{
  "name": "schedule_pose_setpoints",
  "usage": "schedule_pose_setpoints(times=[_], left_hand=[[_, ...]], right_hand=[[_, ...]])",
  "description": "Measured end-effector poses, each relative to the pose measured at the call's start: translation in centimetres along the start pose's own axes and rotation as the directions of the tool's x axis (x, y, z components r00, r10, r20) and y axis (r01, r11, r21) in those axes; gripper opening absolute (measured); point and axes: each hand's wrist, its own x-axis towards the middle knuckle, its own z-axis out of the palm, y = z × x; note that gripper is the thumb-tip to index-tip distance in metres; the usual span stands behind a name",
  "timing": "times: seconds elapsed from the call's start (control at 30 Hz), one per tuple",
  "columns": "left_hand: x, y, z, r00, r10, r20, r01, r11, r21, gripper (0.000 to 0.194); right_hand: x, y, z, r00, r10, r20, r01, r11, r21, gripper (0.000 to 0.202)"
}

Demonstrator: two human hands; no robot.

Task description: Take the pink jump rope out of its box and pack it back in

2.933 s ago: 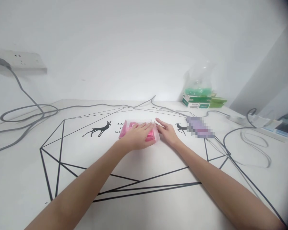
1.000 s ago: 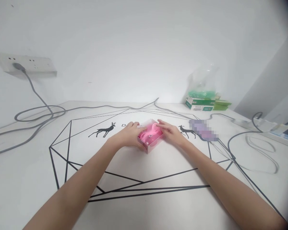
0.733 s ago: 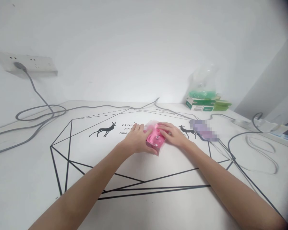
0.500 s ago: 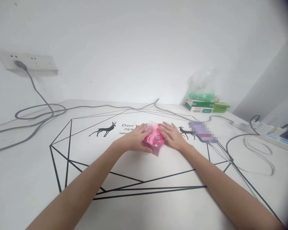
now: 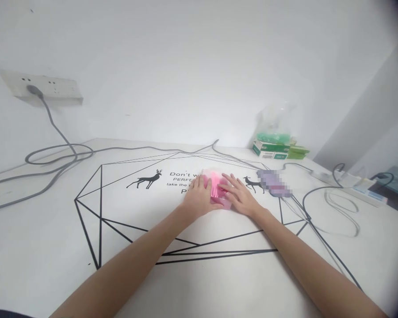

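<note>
A small pink box (image 5: 216,187) with a shiny top lies on the white table, between my two hands. My left hand (image 5: 200,192) grips its left side, the fingers over the upper edge and the thumb along the near face. From the right, my right hand (image 5: 240,194) holds the box with slightly spread fingers laid over its top and side. Parts of the box are hidden under the fingers of both hands.
A blurred-out purple object (image 5: 274,183) lies right of my hands. Green-and-white boxes (image 5: 271,148) with a clear plastic bag (image 5: 274,121) on top stand by the wall. Grey cable (image 5: 146,147) runs along the back from a wall socket (image 5: 66,89).
The pink box has turned, its near end swinging rightward so it sits straighter before me. My left hand has moved right with it, and the right fingers reach further over the top.
</note>
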Motion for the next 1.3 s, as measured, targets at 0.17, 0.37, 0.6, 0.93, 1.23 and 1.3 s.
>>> schedule_pose_setpoints(times=[0.17,0.37,0.6,0.93,1.23,1.3], left_hand=[[-0.4,-0.6,0.2,0.996,0.053,-0.071,-0.05,0.998,0.043,0.098],[-1.2,-4.4,1.2,0.944,0.269,-0.191,-0.283,0.958,-0.048,0.068],[-1.1,-5.7,3.9,0.842,0.343,-0.416,-0.426,0.896,-0.123,0.058],[-1.9,-5.2,4.0,0.782,0.357,-0.511,-0.425,0.905,-0.019,0.047],[-2.3,-4.7,3.8,0.783,0.352,-0.513,-0.381,0.923,0.052,0.046],[-2.3,-4.7,3.8,0.777,0.345,-0.526,-0.373,0.926,0.057,0.046]], right_hand=[[-1.3,-1.5,0.2,1.0,-0.007,-0.011,0.007,0.997,-0.073,0.049],[-1.5,-1.1,0.6,0.993,-0.109,-0.051,0.098,0.978,-0.182,0.047],[-1.7,-0.6,0.6,0.984,-0.166,-0.059,0.154,0.974,-0.169,0.042],[-1.8,-0.9,0.3,0.971,-0.226,-0.079,0.218,0.971,-0.101,0.04],[-1.8,-0.9,0.2,0.976,-0.217,-0.035,0.204,0.954,-0.221,0.039],[-1.9,-0.9,0.2,0.973,-0.227,-0.041,0.211,0.948,-0.24,0.039]])
